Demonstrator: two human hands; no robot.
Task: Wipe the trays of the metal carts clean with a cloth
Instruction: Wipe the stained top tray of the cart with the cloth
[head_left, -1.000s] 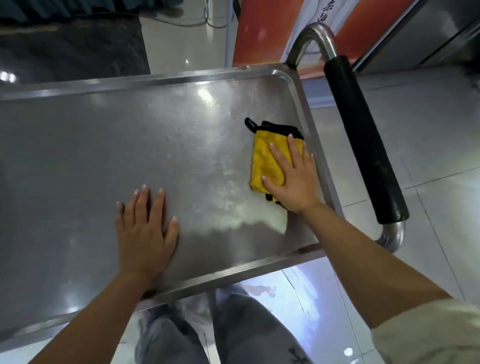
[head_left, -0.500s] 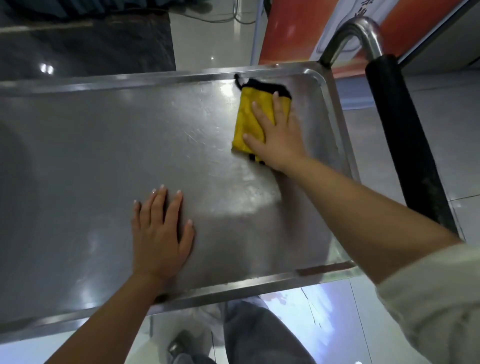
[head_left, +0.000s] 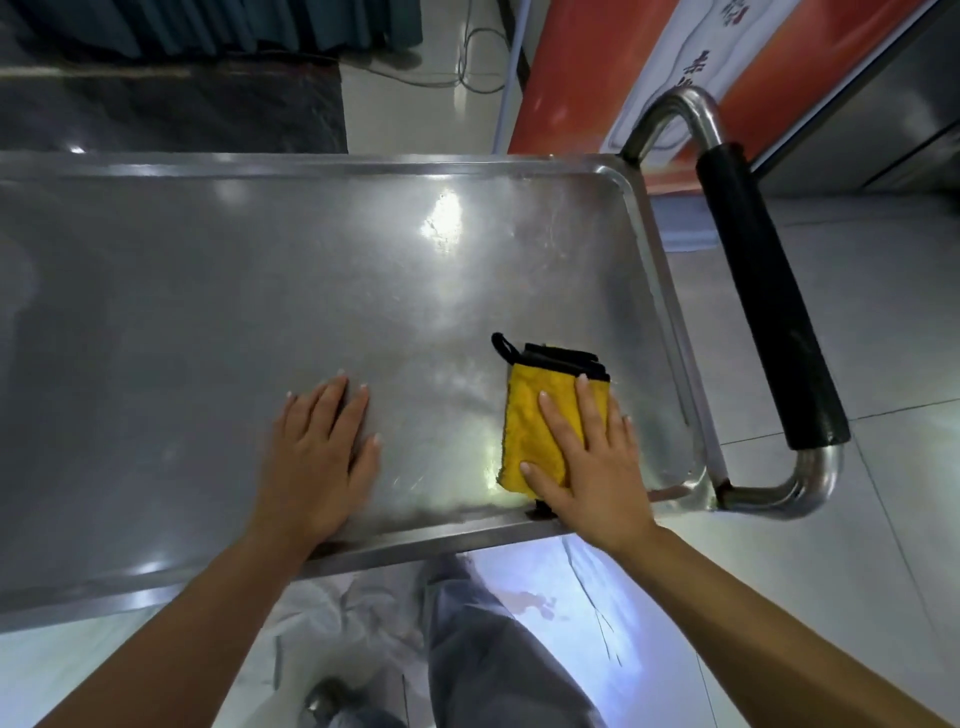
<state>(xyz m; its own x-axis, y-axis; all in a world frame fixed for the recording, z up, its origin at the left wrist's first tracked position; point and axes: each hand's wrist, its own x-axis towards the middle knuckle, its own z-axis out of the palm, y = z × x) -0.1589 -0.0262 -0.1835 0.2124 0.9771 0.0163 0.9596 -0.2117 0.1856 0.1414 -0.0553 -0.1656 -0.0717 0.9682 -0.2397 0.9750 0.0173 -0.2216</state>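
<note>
My right hand (head_left: 587, 467) presses flat, fingers spread, hiding the yellow cloth's (head_left: 535, 421) near right part; my left hand (head_left: 317, 462) lies flat on the tray (head_left: 208, 312), left of it.

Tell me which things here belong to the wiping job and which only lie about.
Job: yellow cloth under the right hand; cart tray, left hand flat on it.
Lying about: cable on the floor; orange sign.
</note>
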